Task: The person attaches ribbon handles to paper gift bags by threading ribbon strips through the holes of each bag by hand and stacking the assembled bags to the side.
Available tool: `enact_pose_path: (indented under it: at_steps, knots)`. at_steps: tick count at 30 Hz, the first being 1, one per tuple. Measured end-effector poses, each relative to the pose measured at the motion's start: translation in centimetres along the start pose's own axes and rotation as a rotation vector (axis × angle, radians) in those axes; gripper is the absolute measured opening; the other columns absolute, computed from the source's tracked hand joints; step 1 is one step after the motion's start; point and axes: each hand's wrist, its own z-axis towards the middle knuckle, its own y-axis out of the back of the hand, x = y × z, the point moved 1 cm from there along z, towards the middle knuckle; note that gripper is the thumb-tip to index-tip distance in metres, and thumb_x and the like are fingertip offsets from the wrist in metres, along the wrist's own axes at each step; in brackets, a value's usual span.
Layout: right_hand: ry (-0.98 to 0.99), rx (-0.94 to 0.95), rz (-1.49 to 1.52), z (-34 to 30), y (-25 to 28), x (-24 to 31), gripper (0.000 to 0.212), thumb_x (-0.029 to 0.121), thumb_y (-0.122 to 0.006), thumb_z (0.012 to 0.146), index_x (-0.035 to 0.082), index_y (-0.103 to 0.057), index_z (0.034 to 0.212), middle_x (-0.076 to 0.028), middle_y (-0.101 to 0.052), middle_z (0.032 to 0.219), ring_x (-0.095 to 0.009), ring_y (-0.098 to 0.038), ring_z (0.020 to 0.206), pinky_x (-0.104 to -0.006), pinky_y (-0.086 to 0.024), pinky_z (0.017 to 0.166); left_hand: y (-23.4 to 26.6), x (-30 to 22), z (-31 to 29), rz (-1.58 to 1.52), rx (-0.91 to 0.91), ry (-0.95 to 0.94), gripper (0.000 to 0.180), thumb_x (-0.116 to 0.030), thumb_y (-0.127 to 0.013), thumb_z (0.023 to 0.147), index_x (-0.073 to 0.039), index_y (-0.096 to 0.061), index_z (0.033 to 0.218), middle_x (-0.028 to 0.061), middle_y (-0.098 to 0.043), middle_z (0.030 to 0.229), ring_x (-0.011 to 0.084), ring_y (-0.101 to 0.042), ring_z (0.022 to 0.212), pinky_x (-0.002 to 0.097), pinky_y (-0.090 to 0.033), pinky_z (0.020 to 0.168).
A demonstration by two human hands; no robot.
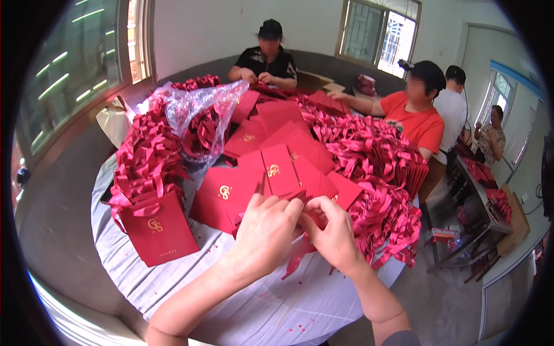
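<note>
My left hand and my right hand meet over the near middle of the table, fingers closed in a pinch. Between them they grip a red paper gift bag, seen nearly edge-on and mostly hidden by my fingers. A red ribbon dangles below my hands. Just beyond lie overlapping flat red gift bags with gold emblems. To the left, another red bag leans out from a heap of ribboned bags. At right is a large heap of bags with ribbon handles.
A pale cloth covers the round table, dotted with small red scraps. Clear plastic wrap lies over the left heap. One person works across the table, another in orange at right. A side table stands farther right.
</note>
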Motion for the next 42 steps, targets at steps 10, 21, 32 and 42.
enact_pose_path:
  at_steps: [10,21,32,42]
  knots:
    - [0.306,0.067,-0.247,1.4,2.3,1.5,0.027,0.009,-0.074,0.072,0.005,-0.062,0.095,-0.011,-0.045,0.095,-0.027,-0.047,0.092,-0.037,-0.041,0.082,0.4,0.4,-0.2,-0.085,0.031,-0.008,0.019,-0.004,-0.06,0.079,-0.004,-0.051,0.096,0.0101,-0.065,0.078,0.0267,-0.062,0.074,0.0392,-0.04,0.066]
    - [0.004,0.861,-0.122,4.7,5.3,1.6,0.023,0.025,-0.061,0.088,0.004,-0.068,0.094,-0.01,-0.047,0.095,-0.022,-0.051,0.089,-0.0325,-0.043,0.081,1.0,-0.5,-0.7,-0.072,0.146,-0.123,0.023,-0.004,-0.062,0.077,-0.003,-0.044,0.092,0.0096,-0.059,0.069,0.0267,-0.06,0.072,0.0379,-0.038,0.068]
    - [0.017,1.215,-0.136,9.0,2.5,1.4,0.013,0.003,-0.059,0.069,-0.005,-0.064,0.077,-0.014,-0.06,0.062,-0.019,-0.055,0.063,-0.034,-0.043,0.063,1.9,-1.2,-0.6,-0.135,0.237,-0.079,0.042,-0.002,-0.063,0.075,-0.001,-0.051,0.115,0.0127,-0.062,0.074,0.0281,-0.062,0.074,0.0386,-0.042,0.072]
    - [-0.346,0.79,0.038,7.3,2.5,-0.2,0.012,0.009,-0.067,0.08,-0.002,-0.071,0.084,-0.002,-0.067,0.076,-0.007,-0.057,0.074,-0.0229,-0.044,0.073,0.8,0.4,0.2,-0.31,0.181,0.074,0.024,0.006,-0.063,0.074,0.0,-0.051,0.094,0.0175,-0.064,0.076,0.0348,-0.064,0.074,0.0358,-0.048,0.062]
